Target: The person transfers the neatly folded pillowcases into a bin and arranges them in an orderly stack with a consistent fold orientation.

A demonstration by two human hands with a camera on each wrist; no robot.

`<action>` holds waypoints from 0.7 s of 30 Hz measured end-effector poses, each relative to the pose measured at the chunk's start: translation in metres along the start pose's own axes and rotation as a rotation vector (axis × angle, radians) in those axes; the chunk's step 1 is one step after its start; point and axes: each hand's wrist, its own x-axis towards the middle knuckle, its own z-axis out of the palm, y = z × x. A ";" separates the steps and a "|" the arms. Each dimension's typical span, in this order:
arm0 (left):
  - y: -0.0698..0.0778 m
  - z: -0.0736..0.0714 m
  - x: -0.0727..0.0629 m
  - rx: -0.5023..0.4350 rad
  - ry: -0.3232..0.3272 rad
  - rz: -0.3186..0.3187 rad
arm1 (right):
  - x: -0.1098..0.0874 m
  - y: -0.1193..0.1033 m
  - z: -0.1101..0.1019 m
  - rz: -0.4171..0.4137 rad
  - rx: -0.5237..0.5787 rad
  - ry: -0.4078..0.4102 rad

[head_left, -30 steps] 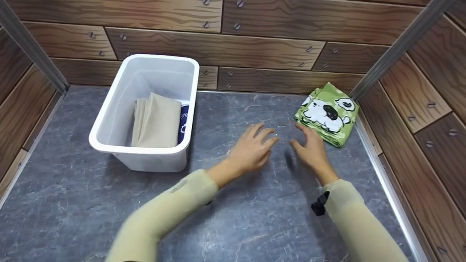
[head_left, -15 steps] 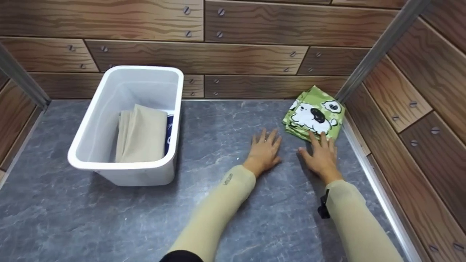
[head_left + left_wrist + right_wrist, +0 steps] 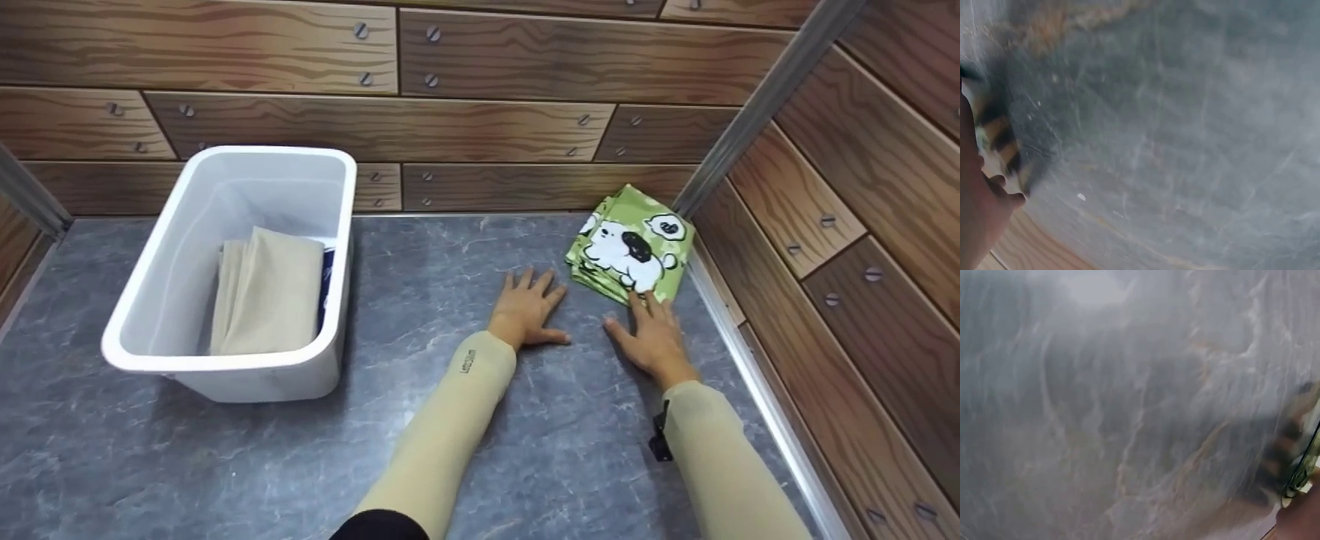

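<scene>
A folded green cloth (image 3: 634, 244) with white cartoon animals lies on the grey marbled surface in the back right corner. In the head view, my right hand (image 3: 651, 339) has its fingertips at the cloth's near edge, the thumb held out to the left. The right wrist view catches only part of that hand (image 3: 1302, 513) beside the green cloth (image 3: 1302, 475). To the left, my left hand (image 3: 523, 309) lies palm down with spread fingers and holds nothing. This hand (image 3: 985, 205) shows at the left edge of the left wrist view.
A white plastic bin (image 3: 341, 247) stands at the left, near the back wall. In it are a folded beige cloth (image 3: 274, 292) and a dark blue item (image 3: 325, 289) with white lettering, partly hidden. Wood-patterned panels (image 3: 480, 127) wall the sides and back.
The head view has shifted, so the scene appears farther left. My left hand has come nearer the cloth and spread its fingers. My right hand has moved right, its fingers reaching the cloth's near edge.
</scene>
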 end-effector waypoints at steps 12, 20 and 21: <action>0.042 0.001 0.028 0.070 0.045 0.065 | -0.007 0.009 0.004 -0.042 -0.005 0.068; 0.048 0.002 0.011 0.025 -0.006 0.017 | -0.004 0.007 -0.001 -0.047 0.020 0.052; 0.050 0.001 0.009 0.025 -0.007 0.016 | -0.003 0.008 -0.002 -0.047 0.018 0.052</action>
